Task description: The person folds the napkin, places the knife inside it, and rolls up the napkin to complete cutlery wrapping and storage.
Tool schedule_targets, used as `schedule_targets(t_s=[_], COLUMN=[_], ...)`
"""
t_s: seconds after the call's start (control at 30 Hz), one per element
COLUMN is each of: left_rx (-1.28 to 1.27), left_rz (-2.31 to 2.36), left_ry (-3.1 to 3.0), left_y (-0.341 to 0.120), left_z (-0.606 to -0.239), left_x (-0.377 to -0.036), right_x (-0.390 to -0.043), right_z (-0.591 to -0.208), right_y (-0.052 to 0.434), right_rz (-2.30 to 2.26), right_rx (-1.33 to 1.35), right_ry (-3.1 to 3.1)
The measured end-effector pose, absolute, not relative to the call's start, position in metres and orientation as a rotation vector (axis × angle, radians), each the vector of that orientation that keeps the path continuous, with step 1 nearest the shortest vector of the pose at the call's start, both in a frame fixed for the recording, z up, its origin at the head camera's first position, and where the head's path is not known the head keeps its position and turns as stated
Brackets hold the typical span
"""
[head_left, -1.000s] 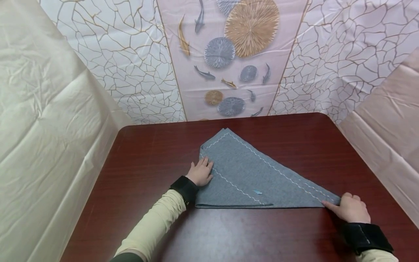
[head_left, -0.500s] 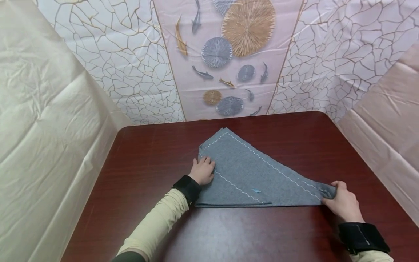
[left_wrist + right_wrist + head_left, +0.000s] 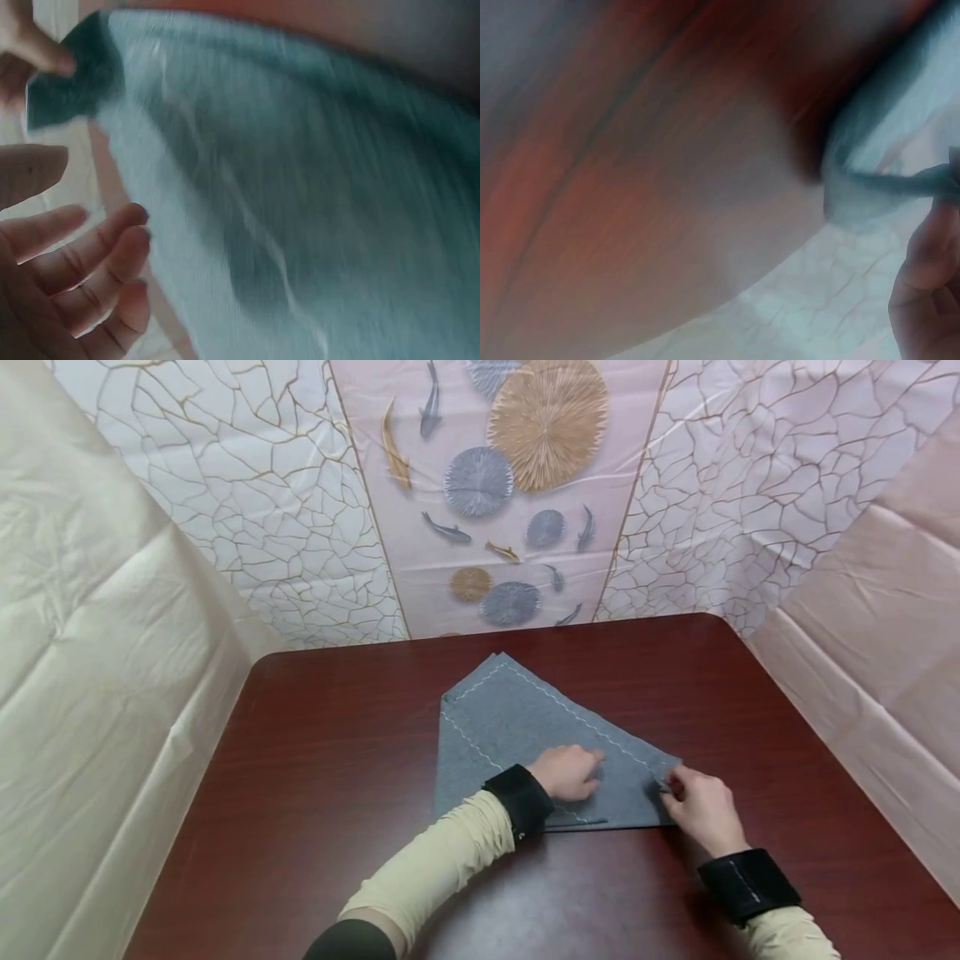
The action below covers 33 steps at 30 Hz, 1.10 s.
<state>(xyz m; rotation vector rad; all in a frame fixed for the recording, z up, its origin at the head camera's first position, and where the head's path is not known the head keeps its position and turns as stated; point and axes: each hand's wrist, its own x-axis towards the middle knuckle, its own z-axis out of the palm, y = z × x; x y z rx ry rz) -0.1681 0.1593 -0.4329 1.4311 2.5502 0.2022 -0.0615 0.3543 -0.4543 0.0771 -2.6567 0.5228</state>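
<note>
A grey cloth [image 3: 480, 727] with white wavy stitching lies folded on the table, its peak toward the back. My right hand [image 3: 703, 808] pinches the cloth's right end, which is lifted and folded back toward the left. In the right wrist view, the thumb and fingers hold the turned-over edge of the cloth [image 3: 855, 196]. Above the middle of the cloth is my left hand [image 3: 567, 772], fingers loosely extended toward the right hand. The left wrist view shows the left hand's fingers [image 3: 90, 285] spread and holding nothing.
The dark red-brown wooden table [image 3: 315, 760] has rounded back corners. A patterned cloth backdrop [image 3: 480, 568] hangs behind it. Pale cloth sheets [image 3: 90, 693] line both sides.
My right hand has lifted the cloth's right tip and carried it leftward, folding it over. My left hand has left the cloth's left edge and moved right over its middle.
</note>
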Motion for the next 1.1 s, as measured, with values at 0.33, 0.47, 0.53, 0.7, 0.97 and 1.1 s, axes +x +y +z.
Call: schedule_targets(t_s=[0.33,0.47,0.53,0.7,0.97,1.1], left_rx=[1.637,1.714,1.722,1.729,1.74,1.727], left_rz=[0.446,0.469,0.463,0.503,0.746,0.839], left_ry=[2.508,2.548,2.538,2.527,2.577,2.571], left_y=[0.177,0.172,0.167,0.149,0.101,0.077], left_z=[-0.438,-0.436,-0.433,-0.426,-0.426,-0.427], left_x=[-0.159,-0.161,-0.162,-0.167,-0.18,-0.182], right_x=[-0.077,-0.077,-0.075,-0.07,-0.064,-0.063], right_z=[-0.459,-0.458,-0.458,-0.461,-0.467,-0.467], right_y=[0.316,0.312,0.313,0.32,0.322,0.319], right_rz=[0.549,0.545,0.523,0.444,0.411,0.423], right_rx=[0.213,0.233,0.248,0.278,0.342,0.354], right_ry=[-2.629,-2.621,-2.636,-2.657,-2.625,-2.625])
